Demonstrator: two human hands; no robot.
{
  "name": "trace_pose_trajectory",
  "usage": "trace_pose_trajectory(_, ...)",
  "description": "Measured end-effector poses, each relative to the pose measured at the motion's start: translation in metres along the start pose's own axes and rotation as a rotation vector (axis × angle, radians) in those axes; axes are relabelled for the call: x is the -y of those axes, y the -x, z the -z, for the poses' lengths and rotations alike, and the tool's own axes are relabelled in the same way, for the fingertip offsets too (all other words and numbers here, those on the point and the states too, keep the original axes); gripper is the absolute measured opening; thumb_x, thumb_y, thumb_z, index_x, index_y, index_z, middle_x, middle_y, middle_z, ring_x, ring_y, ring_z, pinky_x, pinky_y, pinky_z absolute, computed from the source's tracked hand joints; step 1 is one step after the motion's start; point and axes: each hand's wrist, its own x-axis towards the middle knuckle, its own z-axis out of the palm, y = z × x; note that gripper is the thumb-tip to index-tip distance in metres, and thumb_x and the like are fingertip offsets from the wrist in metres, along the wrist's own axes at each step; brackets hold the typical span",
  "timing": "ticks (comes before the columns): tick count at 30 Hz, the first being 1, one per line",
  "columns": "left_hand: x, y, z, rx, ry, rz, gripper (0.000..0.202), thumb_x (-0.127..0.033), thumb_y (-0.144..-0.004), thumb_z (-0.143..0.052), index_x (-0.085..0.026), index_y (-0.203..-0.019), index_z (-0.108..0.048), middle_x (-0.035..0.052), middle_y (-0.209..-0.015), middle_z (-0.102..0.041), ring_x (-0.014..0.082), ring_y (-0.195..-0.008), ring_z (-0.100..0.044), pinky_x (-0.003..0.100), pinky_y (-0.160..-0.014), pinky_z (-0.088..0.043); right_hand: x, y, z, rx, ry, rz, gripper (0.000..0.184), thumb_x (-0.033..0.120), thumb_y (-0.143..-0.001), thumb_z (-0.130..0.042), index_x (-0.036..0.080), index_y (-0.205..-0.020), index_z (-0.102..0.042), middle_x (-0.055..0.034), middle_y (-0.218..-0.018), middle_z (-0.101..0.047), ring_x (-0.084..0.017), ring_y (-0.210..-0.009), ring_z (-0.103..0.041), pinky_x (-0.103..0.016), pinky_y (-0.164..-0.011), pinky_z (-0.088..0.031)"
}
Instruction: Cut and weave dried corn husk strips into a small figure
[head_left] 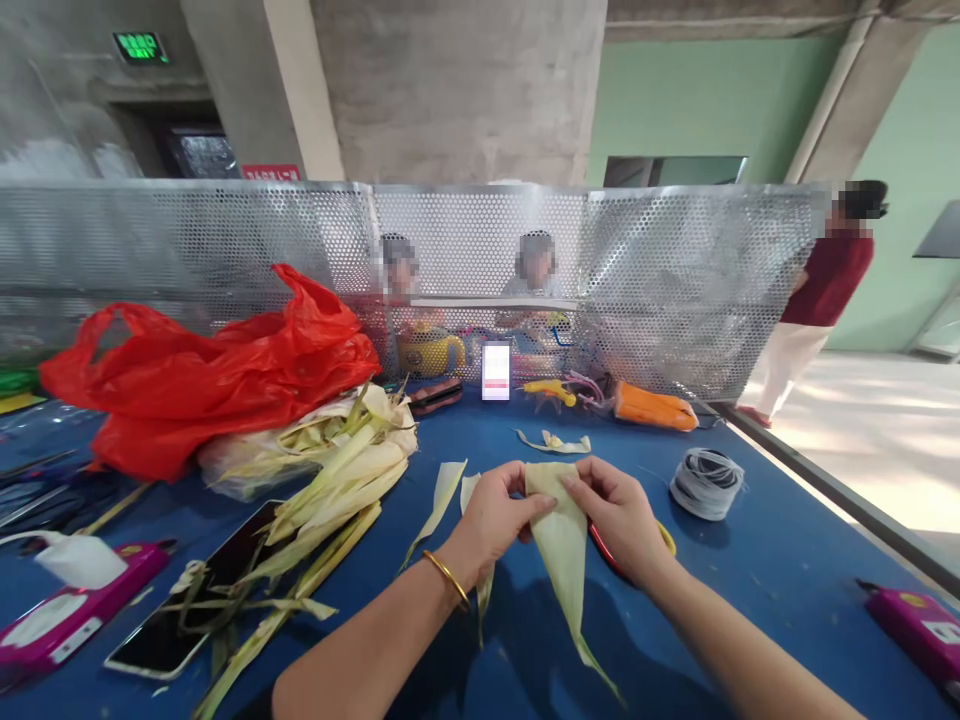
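Both my hands pinch one pale corn husk leaf (564, 548) over the blue table (750, 570). My left hand (491, 518), with a gold bangle at the wrist, grips its upper left edge with closed fingers. The upper right edge is held by my right hand (619, 518), fingers closed on it too. The leaf tapers down to a point toward me. Red-handled scissors (604, 555) lie under my right hand, mostly hidden. Two loose husk strips (442, 495) rest just left of my left hand.
A heap of corn husks (337, 470) and a red plastic bag (210, 375) fill the left. A phone (195, 610) and pink devices (67, 615) (919, 620) lie near the edges. A grey cord coil (705, 483), glue gun (551, 392) and orange tool (652, 407) sit by the perforated metal screen (675, 270), with people behind.
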Motion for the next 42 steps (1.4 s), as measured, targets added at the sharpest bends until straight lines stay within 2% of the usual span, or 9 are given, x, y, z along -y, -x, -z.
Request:
trace_pose_trajectory(3, 0.0, 0.003, 0.002, 0.027, -0.001, 0.049, 0.024, -0.027, -0.062, -0.072, -0.016, -0.077, -0.058, -0.0033, -0.063, -0.056, 0.008, -0.048, -0.047, 0.019, -0.04, -0.033, -0.003, 0.001, -0.004, 0.012, -0.026, -0.023, 0.034, 0.052, -0.076, -0.064, 0.019, -0.073, -0.056, 0.0035, -0.061, -0.051, -0.012, -0.055, -0.043, -0.023, -0.049, -0.034)
trace_pose_trajectory(7, 0.006, 0.001, -0.001, -0.01, 0.13, 0.071, 0.028, -0.04, -0.066, -0.07, -0.015, -0.073, -0.058, -0.0013, -0.065, -0.056, 0.0104, -0.057, -0.051, 0.022, -0.051, -0.042, -0.007, 0.002, -0.009, 0.027, -0.008, -0.054, 0.035, 0.052, -0.073, -0.068, 0.019, -0.07, -0.056, 0.0045, -0.058, -0.048, -0.011, -0.053, -0.04, -0.023, -0.049, -0.031)
trace_pose_trajectory(13, 0.014, -0.003, -0.001, -0.046, 0.084, 0.05, 0.035, -0.046, -0.062, -0.072, -0.016, -0.068, -0.057, -0.003, -0.058, -0.051, 0.0094, -0.051, -0.045, 0.022, -0.047, -0.036, -0.005, 0.004, -0.012, 0.04, -0.067, -0.094, 0.037, 0.054, -0.07, -0.07, 0.02, -0.077, -0.059, 0.0038, -0.06, -0.053, -0.011, -0.054, -0.044, -0.023, -0.05, -0.034)
trace_pose_trajectory(19, 0.01, -0.001, -0.001, -0.032, 0.064, 0.054, 0.03, -0.043, -0.065, -0.07, -0.016, -0.069, -0.057, -0.0029, -0.058, -0.052, 0.0093, -0.051, -0.045, 0.021, -0.047, -0.036, -0.002, 0.004, -0.011, 0.026, -0.06, -0.103, 0.037, 0.055, -0.07, -0.069, 0.019, -0.075, -0.059, 0.0025, -0.062, -0.055, -0.012, -0.055, -0.047, -0.024, -0.05, -0.037)
trace_pose_trajectory(27, 0.013, -0.001, 0.0, 0.0, -0.016, 0.063, 0.027, -0.042, -0.071, -0.063, -0.016, -0.068, -0.06, -0.0017, -0.056, -0.052, 0.01, -0.049, -0.044, 0.021, -0.043, -0.032, -0.012, 0.003, -0.01, 0.039, 0.063, -0.062, 0.032, 0.05, -0.074, -0.066, 0.019, -0.071, -0.058, 0.0035, -0.057, -0.049, -0.012, -0.054, -0.042, -0.023, -0.049, -0.034)
trace_pose_trajectory(34, 0.016, -0.004, 0.0, 0.024, 0.071, 0.071, 0.025, -0.04, -0.07, -0.064, -0.015, -0.066, -0.06, -0.0028, -0.055, -0.05, 0.009, -0.05, -0.041, 0.022, -0.048, -0.031, -0.008, 0.003, -0.009, 0.029, 0.063, -0.065, 0.029, 0.047, -0.073, -0.068, 0.02, -0.068, -0.058, 0.0039, -0.056, -0.048, -0.012, -0.054, -0.04, -0.023, -0.049, -0.031)
trace_pose_trajectory(42, 0.015, -0.003, -0.002, 0.031, 0.09, 0.03, 0.025, -0.039, -0.069, -0.064, -0.014, -0.065, -0.06, -0.0021, -0.057, -0.05, 0.0094, -0.054, -0.041, 0.023, -0.051, -0.03, -0.008, 0.005, -0.008, 0.009, 0.102, 0.057, 0.022, 0.039, -0.077, -0.065, 0.02, -0.068, -0.059, 0.002, -0.06, -0.052, -0.013, -0.057, -0.043, -0.024, -0.052, -0.033)
